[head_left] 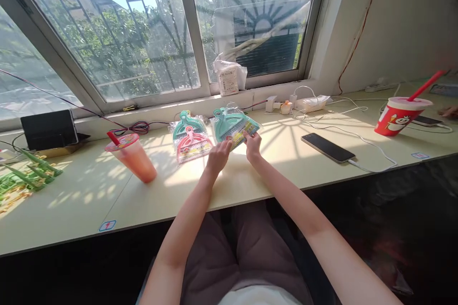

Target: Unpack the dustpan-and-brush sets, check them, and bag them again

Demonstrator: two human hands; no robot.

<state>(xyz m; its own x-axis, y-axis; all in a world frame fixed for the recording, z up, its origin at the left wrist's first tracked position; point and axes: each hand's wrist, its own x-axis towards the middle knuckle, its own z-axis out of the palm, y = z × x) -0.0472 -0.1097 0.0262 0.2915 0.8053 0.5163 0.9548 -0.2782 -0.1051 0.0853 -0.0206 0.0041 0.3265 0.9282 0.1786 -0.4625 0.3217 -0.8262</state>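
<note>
A teal mini dustpan and brush set (229, 123) in clear plastic packaging is held at its near edge by both of my hands. My left hand (219, 154) grips the lower left corner, with the fingers closed. At the lower right corner, my right hand (253, 145) pinches the packaging, where a yellow printed label shows between the hands. Just left of them lies a pink dustpan and brush set (194, 145) in clear plastic, overlapping another teal dustpan and brush set (186, 123) behind it.
A tall pink drink cup (138, 159) with a red straw stands left. To the right are a charging phone (327, 147), white cables and a red cup (399, 119). A tablet (49, 128) stands far left. Another person's hand (449, 112) rests at the far right.
</note>
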